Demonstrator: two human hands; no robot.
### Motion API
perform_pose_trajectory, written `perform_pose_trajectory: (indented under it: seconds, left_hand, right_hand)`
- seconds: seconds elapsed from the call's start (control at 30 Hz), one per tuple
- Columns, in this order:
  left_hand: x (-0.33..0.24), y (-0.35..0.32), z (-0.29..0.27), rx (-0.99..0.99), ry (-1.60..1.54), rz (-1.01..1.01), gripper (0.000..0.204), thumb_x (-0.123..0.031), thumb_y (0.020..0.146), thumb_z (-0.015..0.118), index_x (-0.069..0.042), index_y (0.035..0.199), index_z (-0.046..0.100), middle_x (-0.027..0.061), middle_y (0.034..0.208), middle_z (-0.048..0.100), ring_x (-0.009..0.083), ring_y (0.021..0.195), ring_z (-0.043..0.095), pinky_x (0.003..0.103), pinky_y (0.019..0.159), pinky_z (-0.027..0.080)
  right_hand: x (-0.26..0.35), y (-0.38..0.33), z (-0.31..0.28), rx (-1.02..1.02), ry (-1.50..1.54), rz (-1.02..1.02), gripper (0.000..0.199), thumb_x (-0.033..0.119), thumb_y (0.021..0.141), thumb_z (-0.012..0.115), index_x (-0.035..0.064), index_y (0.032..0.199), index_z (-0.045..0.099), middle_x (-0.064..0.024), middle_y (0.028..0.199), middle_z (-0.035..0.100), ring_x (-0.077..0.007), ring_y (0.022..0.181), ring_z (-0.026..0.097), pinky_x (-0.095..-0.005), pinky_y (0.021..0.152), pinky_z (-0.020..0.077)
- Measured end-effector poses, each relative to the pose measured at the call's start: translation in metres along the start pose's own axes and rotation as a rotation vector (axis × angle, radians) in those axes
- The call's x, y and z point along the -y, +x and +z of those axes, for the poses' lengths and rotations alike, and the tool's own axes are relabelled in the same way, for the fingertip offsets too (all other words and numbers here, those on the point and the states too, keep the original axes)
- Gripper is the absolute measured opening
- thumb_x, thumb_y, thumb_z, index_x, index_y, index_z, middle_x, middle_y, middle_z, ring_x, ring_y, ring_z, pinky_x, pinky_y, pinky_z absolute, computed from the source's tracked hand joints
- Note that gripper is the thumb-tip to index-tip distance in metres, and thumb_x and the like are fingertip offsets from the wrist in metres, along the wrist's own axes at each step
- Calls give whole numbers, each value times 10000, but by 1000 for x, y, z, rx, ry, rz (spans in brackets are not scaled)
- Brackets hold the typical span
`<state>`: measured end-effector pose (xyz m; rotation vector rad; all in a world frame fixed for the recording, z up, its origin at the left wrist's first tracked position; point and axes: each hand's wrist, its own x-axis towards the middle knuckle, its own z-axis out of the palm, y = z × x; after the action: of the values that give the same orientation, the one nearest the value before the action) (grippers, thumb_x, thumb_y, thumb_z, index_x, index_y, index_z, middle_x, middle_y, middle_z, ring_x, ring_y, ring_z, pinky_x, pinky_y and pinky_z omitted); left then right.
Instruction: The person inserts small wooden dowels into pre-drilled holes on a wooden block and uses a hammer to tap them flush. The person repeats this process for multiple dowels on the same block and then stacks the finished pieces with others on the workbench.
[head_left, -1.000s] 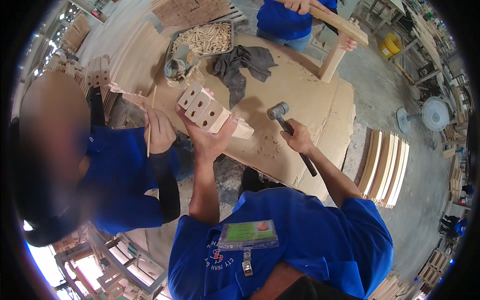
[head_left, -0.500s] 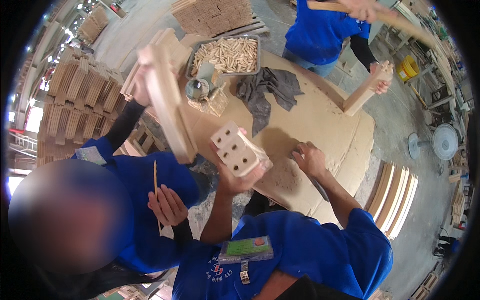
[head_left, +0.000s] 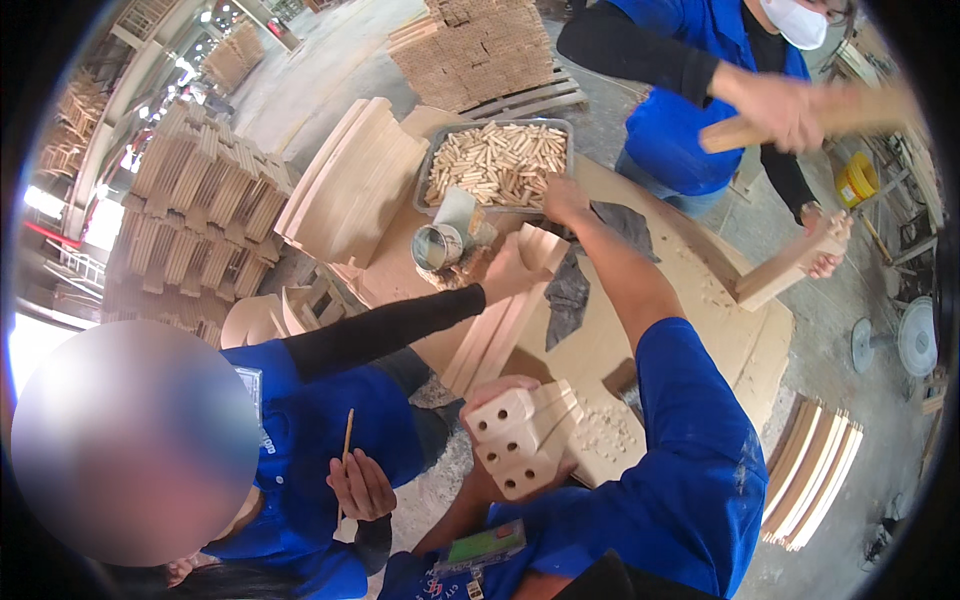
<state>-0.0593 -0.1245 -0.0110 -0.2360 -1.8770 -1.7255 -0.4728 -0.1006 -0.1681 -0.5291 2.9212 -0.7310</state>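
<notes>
With the left hand (head_left: 500, 470) gripping the wooden block (head_left: 525, 440) low in frame and the right hand (head_left: 563, 198) reaching open-fingered to the dowel tray (head_left: 497, 160) at top centre, the block could slip or hit the co-worker's arm (head_left: 390, 330)

your left hand (head_left: 500, 400) is close to your chest, the forearm coming up from the lower edge and bent at the elbow. its fingers (head_left: 495, 385) curl over the top of what it grips, and the palm is hidden behind. your right arm is stretched far forward, the blue sleeve covering the upper arm and the forearm bare. your right hand (head_left: 565, 197) is at the far end, palm turned down, fingers bent downward; if they pinch something i cannot tell.
</notes>
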Motion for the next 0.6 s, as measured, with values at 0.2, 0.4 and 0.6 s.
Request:
perform_pose_trajectory:
  seconds: [0.2,0.4,0.6]
  left_hand:
    - [-3,0,-13,101,76,-96,1032,-286,657,1017,-85,1398,327,233,1337,552,342,1234,600,479,1038,480]
    - [-2,17,-11,134,89,-107,1040,-293,646,1024,-97,1396,330,234,1343,549,341,1233,598,484,1044,477]
    - [-5,26,-9,164,48,-162,1038,-347,635,1032,-116,1398,367,219,1323,584,334,1232,604,501,1064,491]
  right_hand:
    - [16,38,2,383,-273,-168,557,366,854,798,69,1304,660,-212,1307,704,-384,1220,678,-479,1016,561]
    - [8,53,14,371,-231,-297,422,250,848,760,47,1217,720,-205,1258,736,-369,1184,703,-458,985,576]
    - [6,62,15,445,-161,-363,259,297,857,714,64,963,748,-207,1018,758,-407,1006,722,-478,863,584]
